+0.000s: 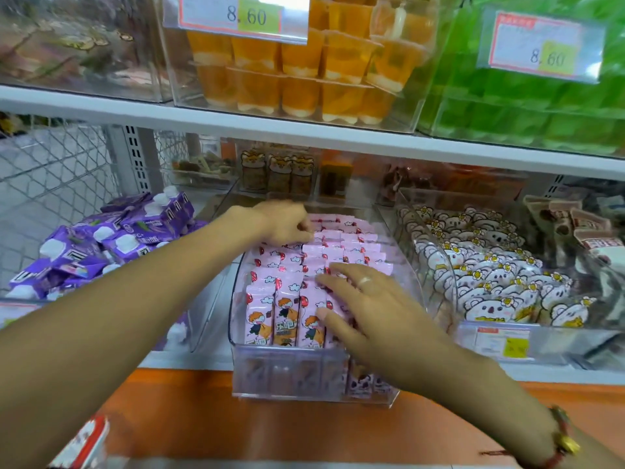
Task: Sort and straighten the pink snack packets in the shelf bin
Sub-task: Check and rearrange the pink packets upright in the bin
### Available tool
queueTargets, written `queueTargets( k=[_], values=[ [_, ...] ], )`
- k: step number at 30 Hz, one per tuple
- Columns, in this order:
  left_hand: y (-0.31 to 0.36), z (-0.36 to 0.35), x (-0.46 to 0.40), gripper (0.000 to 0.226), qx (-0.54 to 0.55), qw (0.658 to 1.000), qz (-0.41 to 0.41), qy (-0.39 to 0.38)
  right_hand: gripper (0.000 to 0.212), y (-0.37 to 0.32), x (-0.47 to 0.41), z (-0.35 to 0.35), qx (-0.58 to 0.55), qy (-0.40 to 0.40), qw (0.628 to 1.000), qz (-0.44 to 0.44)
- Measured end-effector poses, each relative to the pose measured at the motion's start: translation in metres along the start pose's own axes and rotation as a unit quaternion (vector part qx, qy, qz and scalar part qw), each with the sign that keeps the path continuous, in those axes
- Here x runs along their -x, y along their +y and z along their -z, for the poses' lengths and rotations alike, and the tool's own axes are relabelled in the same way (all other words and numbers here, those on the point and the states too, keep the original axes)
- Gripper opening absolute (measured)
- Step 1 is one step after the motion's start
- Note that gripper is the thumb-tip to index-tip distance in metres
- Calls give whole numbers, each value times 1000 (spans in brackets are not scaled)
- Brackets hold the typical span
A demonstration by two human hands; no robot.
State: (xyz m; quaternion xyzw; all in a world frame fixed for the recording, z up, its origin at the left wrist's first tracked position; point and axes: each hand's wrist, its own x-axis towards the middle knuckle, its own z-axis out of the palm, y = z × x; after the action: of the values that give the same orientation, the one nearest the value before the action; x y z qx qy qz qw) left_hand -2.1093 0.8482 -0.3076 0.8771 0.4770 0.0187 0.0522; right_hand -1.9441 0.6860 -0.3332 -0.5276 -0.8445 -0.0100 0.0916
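Note:
A clear plastic shelf bin (304,374) holds several rows of pink snack packets (287,299) standing upright, each with a cartoon child and red balloons. My left hand (287,223) reaches to the back of the bin, its fingers curled on the tops of the rear packets. My right hand (368,302) lies flat with fingers spread over the packets at the front right, pressing on them. A ring shows on one finger. The packets under my right hand are hidden.
A pile of purple packets (101,245) lies left of the bin. A clear bin of white koala packets (490,275) stands right. Orange jelly cups (304,72) and green packets (527,96) fill the shelf above. An orange ledge (270,428) runs below.

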Motion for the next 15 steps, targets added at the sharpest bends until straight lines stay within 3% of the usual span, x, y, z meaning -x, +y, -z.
queueTargets(
  k=[6, 10, 15],
  values=[
    [2, -3, 7, 28, -7, 999, -22, 38, 49, -6, 16, -15, 6, 22, 1000, 8],
    [7, -2, 8, 19, -9, 992, 39, 117, 47, -4, 15, -16, -16, 38, 999, 8],
    [21, 4, 28, 23, 176, 943, 123, 252, 46, -4, 14, -15, -38, 48, 998, 15]
  ],
)
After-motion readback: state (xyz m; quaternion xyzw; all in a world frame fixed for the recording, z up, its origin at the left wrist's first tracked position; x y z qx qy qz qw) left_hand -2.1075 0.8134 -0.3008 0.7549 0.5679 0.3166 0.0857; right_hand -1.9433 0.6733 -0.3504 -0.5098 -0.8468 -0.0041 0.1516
